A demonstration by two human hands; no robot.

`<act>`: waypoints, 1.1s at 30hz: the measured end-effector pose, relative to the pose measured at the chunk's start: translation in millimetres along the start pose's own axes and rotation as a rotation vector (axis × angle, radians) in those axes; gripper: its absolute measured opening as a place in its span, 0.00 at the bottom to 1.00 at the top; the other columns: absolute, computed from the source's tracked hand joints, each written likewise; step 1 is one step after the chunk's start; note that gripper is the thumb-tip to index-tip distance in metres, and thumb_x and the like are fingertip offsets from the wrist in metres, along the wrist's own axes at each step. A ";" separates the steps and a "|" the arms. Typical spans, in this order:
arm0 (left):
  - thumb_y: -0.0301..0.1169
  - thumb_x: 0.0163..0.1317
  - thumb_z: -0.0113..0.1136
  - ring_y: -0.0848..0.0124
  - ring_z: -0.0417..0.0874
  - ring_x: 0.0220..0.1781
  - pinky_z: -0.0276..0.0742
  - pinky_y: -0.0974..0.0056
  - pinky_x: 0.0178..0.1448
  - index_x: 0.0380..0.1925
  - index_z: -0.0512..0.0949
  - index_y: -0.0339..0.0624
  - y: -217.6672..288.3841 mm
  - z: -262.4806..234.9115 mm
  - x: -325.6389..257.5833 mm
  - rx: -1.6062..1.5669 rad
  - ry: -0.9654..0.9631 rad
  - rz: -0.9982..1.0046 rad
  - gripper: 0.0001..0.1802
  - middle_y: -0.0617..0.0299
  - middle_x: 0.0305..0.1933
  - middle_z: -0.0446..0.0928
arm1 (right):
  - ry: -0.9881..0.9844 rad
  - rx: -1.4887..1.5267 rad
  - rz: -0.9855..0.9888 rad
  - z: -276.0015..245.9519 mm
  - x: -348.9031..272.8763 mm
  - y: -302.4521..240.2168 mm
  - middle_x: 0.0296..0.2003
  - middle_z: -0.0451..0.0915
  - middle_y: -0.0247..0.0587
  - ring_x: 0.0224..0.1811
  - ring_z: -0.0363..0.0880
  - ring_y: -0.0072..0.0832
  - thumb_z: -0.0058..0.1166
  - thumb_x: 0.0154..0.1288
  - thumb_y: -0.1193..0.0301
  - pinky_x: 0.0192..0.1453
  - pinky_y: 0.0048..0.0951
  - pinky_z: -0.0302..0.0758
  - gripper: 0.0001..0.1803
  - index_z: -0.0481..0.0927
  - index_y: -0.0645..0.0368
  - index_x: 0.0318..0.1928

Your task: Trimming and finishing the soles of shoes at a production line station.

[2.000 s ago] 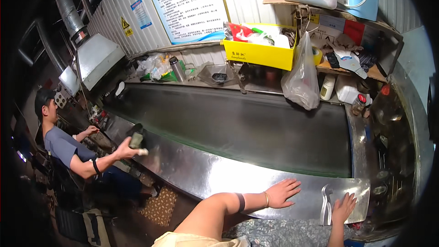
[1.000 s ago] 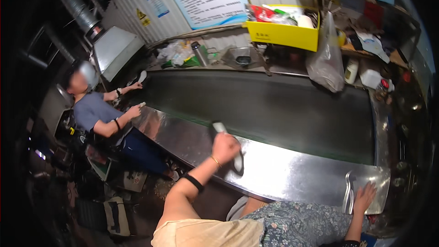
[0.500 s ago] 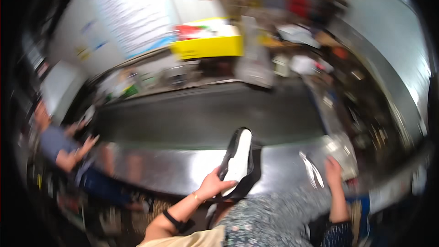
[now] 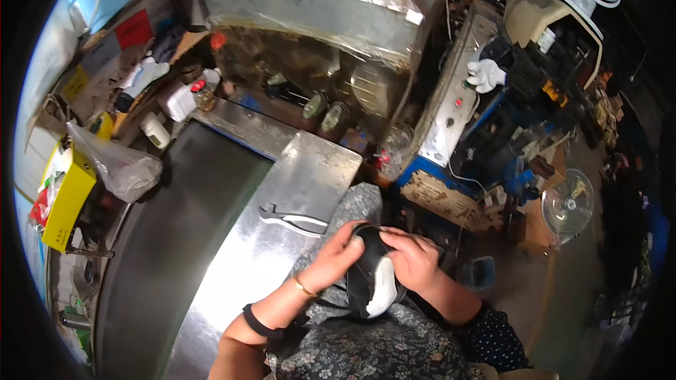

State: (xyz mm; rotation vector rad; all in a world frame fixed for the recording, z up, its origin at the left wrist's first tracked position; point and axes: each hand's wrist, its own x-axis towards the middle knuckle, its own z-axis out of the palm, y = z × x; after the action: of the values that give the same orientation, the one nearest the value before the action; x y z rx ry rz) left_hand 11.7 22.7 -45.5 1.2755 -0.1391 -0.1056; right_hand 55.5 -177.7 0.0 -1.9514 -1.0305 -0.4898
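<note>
A black shoe (image 4: 371,278) with a white insole sits in my lap, held from both sides. My left hand (image 4: 336,257) grips its left edge, and a thin bracelet and a black band ring that wrist. My right hand (image 4: 412,259) clasps the right edge, fingers curled over the rim. Both hands hover above my flowered clothing (image 4: 366,345). Metal pliers (image 4: 292,219) lie on the steel table (image 4: 232,267) just left of my hands.
A dark conveyor belt (image 4: 158,239) runs beside the steel table. A yellow bin (image 4: 65,200) and a clear plastic bag (image 4: 120,169) stand at the left. Bottles, a metal hood (image 4: 310,0), a control panel with a white glove (image 4: 484,74), and a floor fan (image 4: 567,204) lie beyond.
My head has turned right, away from the seated co-worker. The shoe, lifted off the table by my left hand, now rests in my lap with my right hand on it too.
</note>
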 end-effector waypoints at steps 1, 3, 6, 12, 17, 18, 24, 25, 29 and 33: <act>0.45 0.72 0.55 0.72 0.73 0.57 0.68 0.66 0.63 0.64 0.66 0.37 -1.9 23.0 -2.8 0.000 0.000 0.056 0.30 0.61 0.57 0.75 | 0.046 0.004 -0.002 -9.3 -9.7 -5.3 0.45 0.85 0.47 0.43 0.86 0.41 0.66 0.52 0.77 0.48 0.34 0.82 0.19 0.82 0.62 0.48; 0.45 0.70 0.58 0.73 0.73 0.56 0.69 0.66 0.63 0.63 0.66 0.38 8.2 44.4 -9.9 -0.097 -0.047 0.050 0.29 0.61 0.56 0.75 | -0.106 -0.037 -0.013 -46.1 -10.6 -27.0 0.51 0.82 0.50 0.42 0.86 0.40 0.69 0.52 0.70 0.46 0.33 0.83 0.24 0.81 0.59 0.52; 0.44 0.63 0.64 0.71 0.75 0.59 0.70 0.63 0.64 0.62 0.68 0.39 30.7 47.2 -16.3 -0.120 -0.180 0.018 0.32 0.57 0.58 0.75 | -0.383 -0.142 -0.036 -68.0 -9.9 -56.3 0.57 0.77 0.52 0.38 0.85 0.39 0.68 0.56 0.57 0.40 0.35 0.83 0.30 0.79 0.58 0.56; 0.34 0.56 0.70 0.63 0.83 0.44 0.77 0.63 0.50 0.54 0.76 0.39 50.1 61.0 -40.8 0.146 -0.003 0.212 0.26 0.56 0.46 0.82 | -0.493 -0.113 -0.181 -85.8 -7.9 -75.4 0.56 0.76 0.65 0.43 0.85 0.44 0.57 0.65 0.65 0.38 0.35 0.84 0.24 0.75 0.63 0.59; 0.36 0.63 0.62 0.60 0.83 0.52 0.76 0.60 0.56 0.56 0.75 0.36 52.6 55.4 -62.6 0.177 0.022 0.180 0.24 0.52 0.49 0.81 | -0.670 0.046 -0.234 -86.7 -1.6 -77.8 0.57 0.75 0.67 0.45 0.85 0.48 0.51 0.68 0.58 0.42 0.38 0.84 0.26 0.76 0.64 0.58; 0.36 0.64 0.61 0.59 0.83 0.53 0.76 0.59 0.58 0.58 0.75 0.37 52.7 60.3 -66.3 0.184 0.079 0.174 0.23 0.51 0.50 0.81 | -0.691 0.001 -0.167 -85.9 -5.8 -73.8 0.57 0.76 0.62 0.46 0.85 0.47 0.53 0.67 0.57 0.43 0.38 0.81 0.26 0.76 0.63 0.58; 0.50 0.65 0.60 0.50 0.68 0.70 0.64 0.51 0.71 0.66 0.65 0.34 32.0 70.5 -37.4 0.352 0.112 0.330 0.39 0.41 0.68 0.67 | -0.577 -0.195 0.080 -76.1 -26.4 -47.5 0.60 0.73 0.57 0.54 0.78 0.52 0.49 0.71 0.52 0.57 0.44 0.76 0.32 0.69 0.65 0.64; 0.55 0.63 0.61 0.48 0.63 0.73 0.60 0.50 0.73 0.68 0.63 0.31 31.8 70.6 -35.1 0.462 0.134 0.484 0.45 0.39 0.70 0.63 | -0.437 -0.310 -0.059 -68.2 -30.6 -35.4 0.54 0.80 0.57 0.47 0.84 0.50 0.44 0.74 0.55 0.51 0.44 0.79 0.27 0.73 0.66 0.59; 0.46 0.56 0.68 0.43 0.67 0.68 0.62 0.45 0.72 0.63 0.67 0.33 31.4 39.3 -35.8 0.751 0.242 0.525 0.40 0.44 0.64 0.69 | -0.312 0.137 0.193 -7.9 -11.8 -27.8 0.50 0.81 0.57 0.52 0.82 0.43 0.56 0.64 0.65 0.56 0.36 0.76 0.24 0.77 0.68 0.57; 0.25 0.56 0.66 0.58 0.74 0.65 0.70 0.58 0.68 0.58 0.71 0.39 -2.4 -12.4 -1.6 0.721 0.275 0.253 0.28 0.52 0.62 0.73 | -0.090 0.846 1.128 57.8 -106.5 12.1 0.32 0.80 0.33 0.37 0.75 0.17 0.54 0.67 0.78 0.41 0.24 0.74 0.07 0.80 0.67 0.44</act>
State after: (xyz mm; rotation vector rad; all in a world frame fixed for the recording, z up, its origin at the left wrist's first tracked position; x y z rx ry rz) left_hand 12.2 34.0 -51.5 1.9614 -0.1023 0.3688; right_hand 0.5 -184.2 -108.4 -1.4409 -0.0060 0.5860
